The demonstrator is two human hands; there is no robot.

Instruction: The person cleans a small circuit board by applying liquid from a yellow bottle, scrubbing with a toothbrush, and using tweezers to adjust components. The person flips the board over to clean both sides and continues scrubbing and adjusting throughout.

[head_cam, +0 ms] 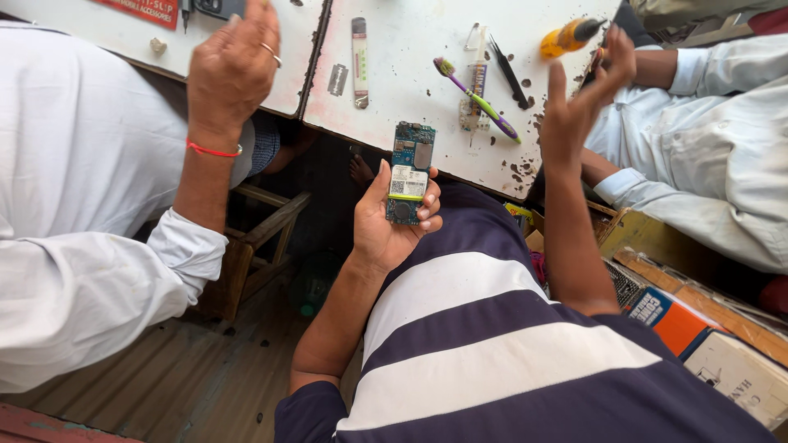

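Clearly, the person's left hand is closed around a small blue-green phone circuit board with a white sticker, thumb on one long edge and fingers curled over the other, so the board stands in the palm just below the edge of the white, chipped desk. Its long axis runs from the palm up toward the desk edge, and the upper end sticks out free above the fingers. The right hand is raised well apart to the right of the board, open with the fingers spread, and it holds nothing that I can see; so the left hand is the one at the board, and the board lies to the left and lower from the right hand. Between them, on the desk, lie a purple and green toothbrush, a small tube and black tweezers; a yellow-handled screwdriver is near the right fingertips. Further left lie a razor blade and a narrow metal strip. Another person in a white shirt reaches a hand with a ring and red wrist thread over the neighbouring desk on the left, and one more person's white sleeve is at the right.
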